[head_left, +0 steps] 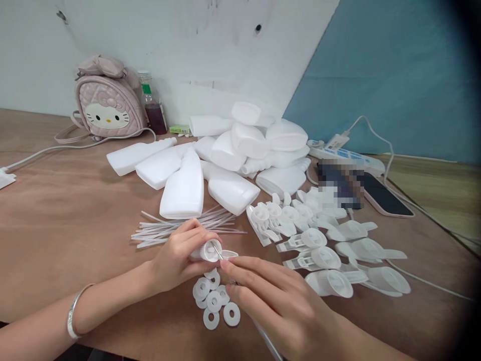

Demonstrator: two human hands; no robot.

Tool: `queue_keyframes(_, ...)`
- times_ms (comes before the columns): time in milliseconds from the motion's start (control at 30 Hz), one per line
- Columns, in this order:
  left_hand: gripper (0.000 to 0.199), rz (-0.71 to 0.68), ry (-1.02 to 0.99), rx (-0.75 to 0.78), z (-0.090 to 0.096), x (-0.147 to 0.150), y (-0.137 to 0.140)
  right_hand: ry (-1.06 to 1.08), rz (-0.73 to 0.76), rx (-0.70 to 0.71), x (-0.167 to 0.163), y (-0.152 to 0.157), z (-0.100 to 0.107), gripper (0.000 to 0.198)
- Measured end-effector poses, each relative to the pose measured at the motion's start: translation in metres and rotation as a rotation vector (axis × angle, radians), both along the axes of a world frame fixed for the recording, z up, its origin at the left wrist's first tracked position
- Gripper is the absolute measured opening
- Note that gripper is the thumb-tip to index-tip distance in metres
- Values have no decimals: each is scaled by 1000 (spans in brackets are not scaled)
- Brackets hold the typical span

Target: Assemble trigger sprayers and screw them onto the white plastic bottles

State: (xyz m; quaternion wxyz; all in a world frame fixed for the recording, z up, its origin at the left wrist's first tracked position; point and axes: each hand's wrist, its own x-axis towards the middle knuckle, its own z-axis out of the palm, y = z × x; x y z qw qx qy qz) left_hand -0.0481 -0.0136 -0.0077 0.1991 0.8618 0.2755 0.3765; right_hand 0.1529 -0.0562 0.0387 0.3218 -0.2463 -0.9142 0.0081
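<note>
My left hand [184, 250] is closed around a white spray trigger head [208, 252], its round collar opening turned to the right. My right hand [274, 296] pinches slim metal tweezers [267, 342]. Their tip reaches into the collar opening; whether it touches anything inside is too small to tell. Below both hands lies a loose pile of white ring washers [214, 302]. Just beyond my left hand, thin clear dip tubes [161, 233] are bundled on the brown table [75, 215].
White bottles [182, 190] lie heaped at the back middle. Several trigger heads [311, 258] spread over the right side, near a phone [385, 193] and a power strip [349, 159]. A pink bag [108, 103] and a bottle of dark liquid [155, 113] stand back left.
</note>
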Motion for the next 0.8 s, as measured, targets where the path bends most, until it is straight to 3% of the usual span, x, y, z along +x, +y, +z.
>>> queue_keyframes(200,20,-4,3,41,2,1,-1,217,-18,-128,-1,6,-8,16)
queue_keyframes(433,21,1,9,36,1,0,0,53,56,32,-1,3,-7,14)
queue_keyframes(533,20,-7,20,33,2,-1,-1,47,71,29,1,3,-8,14)
queue_keyframes(600,21,-16,27,43,2,-1,-2,99,77,-71,3,5,-7,15)
queue_keyframes(800,25,-63,29,81,1,-1,-1,192,81,-539,13,16,9,14)
